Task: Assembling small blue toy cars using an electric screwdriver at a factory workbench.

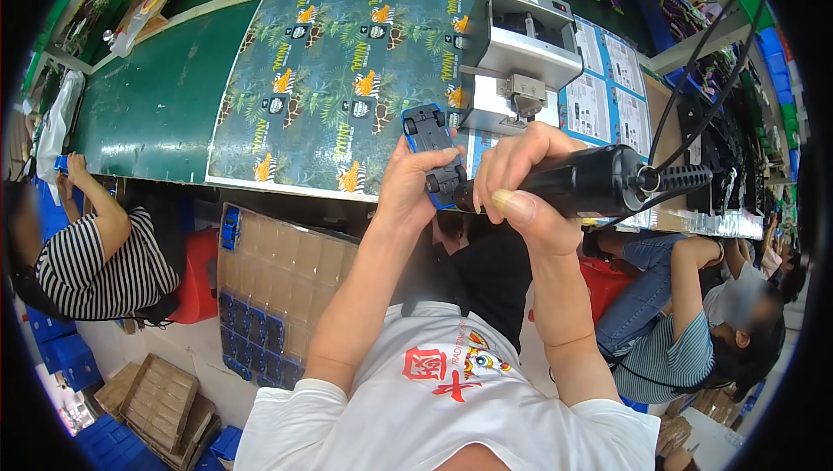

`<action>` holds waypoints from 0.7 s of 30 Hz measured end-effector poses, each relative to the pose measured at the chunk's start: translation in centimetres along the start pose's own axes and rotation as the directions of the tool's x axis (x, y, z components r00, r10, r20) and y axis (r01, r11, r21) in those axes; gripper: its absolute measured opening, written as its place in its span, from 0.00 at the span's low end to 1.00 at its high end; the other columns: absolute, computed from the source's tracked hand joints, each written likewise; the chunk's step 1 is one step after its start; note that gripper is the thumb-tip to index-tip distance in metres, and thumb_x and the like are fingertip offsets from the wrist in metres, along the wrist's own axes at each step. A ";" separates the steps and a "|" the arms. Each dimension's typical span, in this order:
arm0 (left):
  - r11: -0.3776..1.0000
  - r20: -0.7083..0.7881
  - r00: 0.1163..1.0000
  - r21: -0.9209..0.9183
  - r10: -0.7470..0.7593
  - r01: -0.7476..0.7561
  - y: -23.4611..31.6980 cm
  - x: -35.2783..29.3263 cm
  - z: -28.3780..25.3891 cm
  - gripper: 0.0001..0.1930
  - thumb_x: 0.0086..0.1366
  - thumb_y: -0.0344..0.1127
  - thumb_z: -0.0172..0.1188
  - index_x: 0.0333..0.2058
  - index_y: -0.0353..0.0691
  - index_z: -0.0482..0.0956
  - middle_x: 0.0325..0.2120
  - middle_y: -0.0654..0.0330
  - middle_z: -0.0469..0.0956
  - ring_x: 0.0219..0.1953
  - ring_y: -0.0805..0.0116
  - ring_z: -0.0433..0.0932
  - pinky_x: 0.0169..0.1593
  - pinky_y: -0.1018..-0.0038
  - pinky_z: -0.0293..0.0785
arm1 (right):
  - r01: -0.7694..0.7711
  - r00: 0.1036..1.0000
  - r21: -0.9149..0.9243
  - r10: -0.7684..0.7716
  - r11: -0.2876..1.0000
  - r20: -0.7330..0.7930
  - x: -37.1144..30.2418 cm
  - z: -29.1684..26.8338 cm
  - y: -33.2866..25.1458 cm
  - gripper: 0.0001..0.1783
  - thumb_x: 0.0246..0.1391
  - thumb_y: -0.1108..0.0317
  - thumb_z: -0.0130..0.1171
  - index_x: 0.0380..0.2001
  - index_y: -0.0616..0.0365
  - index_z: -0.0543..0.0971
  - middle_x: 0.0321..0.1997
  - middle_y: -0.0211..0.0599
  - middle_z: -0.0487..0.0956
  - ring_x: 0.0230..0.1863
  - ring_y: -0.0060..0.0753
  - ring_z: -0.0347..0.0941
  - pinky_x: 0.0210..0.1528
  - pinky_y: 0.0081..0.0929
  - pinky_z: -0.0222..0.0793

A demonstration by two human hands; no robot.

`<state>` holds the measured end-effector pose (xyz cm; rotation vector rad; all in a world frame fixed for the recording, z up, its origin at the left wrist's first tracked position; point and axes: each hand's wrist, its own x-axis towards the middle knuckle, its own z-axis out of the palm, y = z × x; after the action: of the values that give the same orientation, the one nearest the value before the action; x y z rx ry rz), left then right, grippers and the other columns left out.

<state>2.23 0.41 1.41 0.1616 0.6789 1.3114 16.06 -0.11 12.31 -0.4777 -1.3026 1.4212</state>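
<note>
My left hand [404, 177] is closed around a blue toy car [425, 131], its black underside and wheels turned up and the thumb pressed across its middle. In my right hand [531, 167] lies a black electric screwdriver [599, 183], held sideways with the fingers wrapped over its front part. The tip end of the screwdriver meets the near end of the car; the bit itself is hidden by the car and fingers. Just beyond my right hand stands a silver metal machine [529, 46], which looks like a screw feeder.
An animal-printed sheet [330, 80] covers part of the green table [156, 115]. Black cables [694, 98] run up from the screwdriver. Below the table edge, a cardboard tray [282, 254] holds several blue cars [252, 328]. Co-workers sit at left [104, 250] and right [664, 349].
</note>
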 end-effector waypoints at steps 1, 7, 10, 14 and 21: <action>1.000 -0.006 1.000 0.001 -0.003 0.003 0.0 -0.1 0.1 0.24 0.53 0.16 0.60 0.49 0.38 0.69 0.41 0.56 0.77 0.40 0.62 0.80 0.44 0.64 0.79 | 0.019 0.999 -0.041 -0.018 0.999 0.030 0.0 -0.2 0.1 0.14 0.44 0.69 0.68 0.24 0.59 0.69 0.18 0.35 0.73 0.17 0.22 0.67 0.24 0.22 0.66; 0.999 -0.006 1.000 0.035 0.011 -0.011 0.5 -0.4 0.2 0.24 0.53 0.17 0.61 0.50 0.37 0.68 0.42 0.55 0.77 0.39 0.62 0.81 0.43 0.63 0.80 | 0.048 0.995 -0.092 -0.040 0.995 0.088 -0.1 -0.2 -0.1 0.14 0.45 0.69 0.66 0.27 0.60 0.69 0.17 0.37 0.72 0.17 0.28 0.68 0.24 0.28 0.70; 0.985 0.064 0.998 0.169 0.020 -0.031 2.2 -0.4 1.3 0.19 0.58 0.24 0.63 0.49 0.38 0.73 0.38 0.57 0.79 0.36 0.67 0.81 0.42 0.67 0.80 | 0.171 0.972 0.034 -0.174 0.985 0.161 -0.1 -0.3 -1.4 0.12 0.48 0.69 0.65 0.32 0.58 0.71 0.19 0.34 0.73 0.19 0.31 0.70 0.26 0.31 0.71; 0.247 0.462 0.750 0.748 0.473 -0.616 8.0 2.9 1.6 0.27 0.52 0.49 0.73 0.44 0.38 0.76 0.34 0.59 0.79 0.34 0.65 0.80 0.36 0.69 0.76 | 0.315 0.948 0.042 -0.316 0.948 0.043 -1.5 -2.5 -3.7 0.16 0.53 0.62 0.63 0.37 0.58 0.69 0.22 0.32 0.72 0.22 0.30 0.70 0.30 0.31 0.71; -0.842 0.717 0.680 0.264 -0.154 -0.469 19.2 4.5 -6.6 0.45 0.44 0.69 0.65 0.54 0.43 0.71 0.40 0.57 0.72 0.47 0.57 0.73 0.52 0.59 0.67 | 0.202 0.912 -0.485 -0.344 0.851 -0.224 -3.4 -11.3 -0.4 0.07 0.56 0.73 0.59 0.32 0.61 0.70 0.21 0.35 0.70 0.21 0.27 0.67 0.32 0.29 0.69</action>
<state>-16.97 8.15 3.64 2.9086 1.4540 0.3540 26.87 1.80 7.86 -0.7546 -1.3819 0.7574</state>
